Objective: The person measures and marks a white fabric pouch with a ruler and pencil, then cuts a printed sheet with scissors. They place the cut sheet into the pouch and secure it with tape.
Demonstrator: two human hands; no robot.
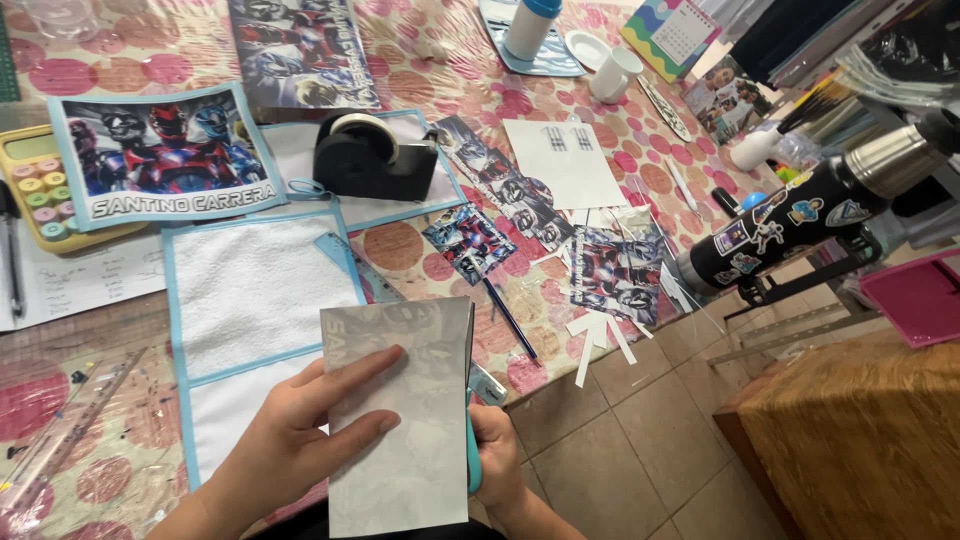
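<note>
- While the left hand (pixel 290 440) pinches a printed sheet (pixel 400 410) with its blank back facing the camera, fingers spread over the front and thumb hidden behind, the sheet stands nearly upright over the near table edge.
- Right hand (pixel 497 450) is closed around teal-handled scissors (pixel 474 440), right at the sheet's right edge; blades look like they run up along that edge, but how far apart they are I can't tell.
- Just behind the sheet lies a white towel with light blue trim (pixel 250 290) on the pink-dotted tablecloth (pixel 420 90).
- Further back sits a black tape dispenser (pixel 372 155), and left of it a blue-bordered print of armoured figures (pixel 165 150), partly lying over a yellow calculator (pixel 35 185).
- Smaller cut prints (pixel 470 240) and thin white paper strips (pixel 597 345) are scattered to the right, near the table edge.
- A black sticker-covered flask (pixel 800 220) lies on its side at far right.
- Clear ruler (pixel 70 420) at lower left.
</note>
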